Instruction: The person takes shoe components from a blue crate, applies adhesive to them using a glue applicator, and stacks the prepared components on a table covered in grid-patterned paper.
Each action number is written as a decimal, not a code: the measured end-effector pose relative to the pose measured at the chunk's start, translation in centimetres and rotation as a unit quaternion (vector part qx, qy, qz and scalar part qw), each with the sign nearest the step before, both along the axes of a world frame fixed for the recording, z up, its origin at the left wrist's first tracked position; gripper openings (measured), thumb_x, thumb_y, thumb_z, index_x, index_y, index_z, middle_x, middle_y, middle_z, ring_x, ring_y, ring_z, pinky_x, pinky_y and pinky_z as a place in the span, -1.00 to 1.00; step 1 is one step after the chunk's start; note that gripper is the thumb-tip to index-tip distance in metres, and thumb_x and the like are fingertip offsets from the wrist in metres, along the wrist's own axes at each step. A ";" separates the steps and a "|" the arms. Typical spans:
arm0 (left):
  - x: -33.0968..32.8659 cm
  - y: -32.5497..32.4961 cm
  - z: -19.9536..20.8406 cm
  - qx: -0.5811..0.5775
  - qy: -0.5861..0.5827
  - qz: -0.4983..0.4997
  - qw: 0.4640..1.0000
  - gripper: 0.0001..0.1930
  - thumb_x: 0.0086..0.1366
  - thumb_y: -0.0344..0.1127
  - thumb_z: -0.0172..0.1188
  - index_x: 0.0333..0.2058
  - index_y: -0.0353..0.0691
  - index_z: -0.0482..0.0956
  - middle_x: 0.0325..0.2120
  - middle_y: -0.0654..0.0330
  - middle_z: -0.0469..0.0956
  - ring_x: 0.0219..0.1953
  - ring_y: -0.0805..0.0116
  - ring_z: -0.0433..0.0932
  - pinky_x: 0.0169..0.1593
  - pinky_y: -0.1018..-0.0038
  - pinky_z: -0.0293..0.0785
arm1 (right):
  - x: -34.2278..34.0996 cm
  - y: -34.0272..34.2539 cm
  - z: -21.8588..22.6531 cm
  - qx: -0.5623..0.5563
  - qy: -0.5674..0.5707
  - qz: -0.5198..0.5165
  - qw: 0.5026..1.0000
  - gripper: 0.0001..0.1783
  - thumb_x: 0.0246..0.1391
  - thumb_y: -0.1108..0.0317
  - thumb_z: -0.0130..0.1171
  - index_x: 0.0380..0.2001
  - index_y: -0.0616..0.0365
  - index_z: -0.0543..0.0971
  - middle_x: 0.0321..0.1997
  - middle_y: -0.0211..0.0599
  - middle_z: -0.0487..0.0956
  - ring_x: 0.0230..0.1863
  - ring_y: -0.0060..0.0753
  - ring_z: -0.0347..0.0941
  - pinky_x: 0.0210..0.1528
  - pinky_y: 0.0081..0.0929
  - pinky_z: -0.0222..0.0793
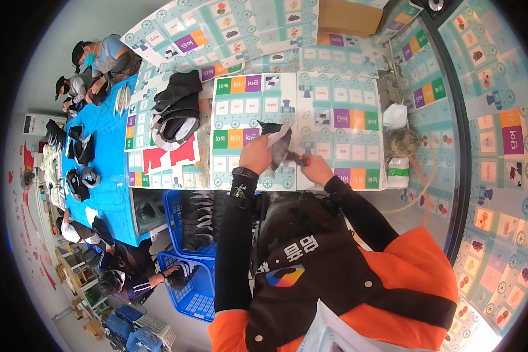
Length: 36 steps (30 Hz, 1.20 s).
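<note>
My left hand (256, 155) is closed on a dark grey and white shoe upper (280, 148), holding it just above the near part of the patterned tabletop (340, 149). To its right, my right hand (318, 171) grips a small black hand tool (294, 156) with a red part at the handle. Its dark end lies against or very near the upper's right edge; whether they touch I cannot tell. The tool's exact kind is too small to make out.
A pile of dark shoe uppers (179, 104) lies on the table's left side, above red cut-out shapes (169, 157). Blue baskets (189, 288) stand below the table at left. Several people work around a blue-covered table (108, 176). A white-and-green package (398, 171) sits at right.
</note>
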<state>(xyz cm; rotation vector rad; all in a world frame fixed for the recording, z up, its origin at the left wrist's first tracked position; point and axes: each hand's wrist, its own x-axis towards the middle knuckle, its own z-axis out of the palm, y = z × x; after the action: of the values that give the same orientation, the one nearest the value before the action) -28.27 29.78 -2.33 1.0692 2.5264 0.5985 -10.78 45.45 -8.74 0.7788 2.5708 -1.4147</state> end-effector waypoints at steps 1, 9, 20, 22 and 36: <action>0.0 0.2 0.2 0.001 0.002 0.000 1.000 -0.61 0.26 -0.38 0.16 0.08 -0.15 0.58 -0.13 -0.06 0.64 -0.10 -0.18 0.63 -0.03 0.01 0.56 | -0.2 0.2 0.0 0.001 0.002 0.000 1.000 -0.72 0.04 0.32 0.10 -0.24 0.23 0.65 -0.30 0.26 0.62 -0.18 0.36 0.54 -0.10 0.14 0.44; -0.3 0.5 0.3 0.008 0.007 -0.012 1.000 -0.71 0.28 -0.27 0.15 -0.09 -0.32 0.56 -0.18 -0.18 0.63 -0.10 -0.21 0.60 -0.02 -0.02 0.53 | -2.0 1.6 0.6 0.051 0.017 -0.026 0.998 -0.76 0.08 0.33 0.06 -0.26 0.18 0.64 -0.34 0.20 0.62 -0.21 0.40 0.52 -0.13 0.20 0.41; -0.4 0.0 -0.2 0.001 0.009 -0.013 1.000 -0.67 0.30 -0.26 0.12 -0.06 -0.36 0.55 -0.15 -0.18 0.63 -0.07 -0.17 0.61 0.02 0.03 0.54 | -1.8 2.3 1.6 0.051 0.015 -0.028 0.998 -0.76 0.06 0.35 0.06 -0.27 0.20 0.63 -0.36 0.21 0.62 -0.23 0.38 0.53 -0.14 0.22 0.41; -0.3 0.2 0.0 0.002 0.003 -0.009 1.000 -0.67 0.30 -0.26 0.12 -0.06 -0.37 0.55 -0.15 -0.18 0.63 -0.07 -0.17 0.60 0.02 0.04 0.54 | -1.5 2.4 1.5 0.040 0.011 -0.053 0.998 -0.77 0.05 0.35 0.06 -0.29 0.20 0.62 -0.38 0.20 0.62 -0.24 0.38 0.53 -0.13 0.22 0.41; 0.2 -0.3 -0.3 0.047 -0.010 0.020 0.999 -0.69 0.25 -0.37 0.16 -0.02 -0.18 0.60 -0.25 -0.12 0.64 -0.15 -0.22 0.61 -0.08 -0.03 0.53 | -0.7 1.8 0.0 0.080 0.028 -0.032 0.996 -0.78 0.03 0.38 0.05 -0.30 0.23 0.60 -0.40 0.24 0.60 -0.25 0.42 0.51 -0.14 0.22 0.41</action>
<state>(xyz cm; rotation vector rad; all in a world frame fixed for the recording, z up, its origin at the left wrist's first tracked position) -28.11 29.50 -2.61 1.0399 2.5301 0.7428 -11.46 47.30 -8.73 0.8636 2.7513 -1.2769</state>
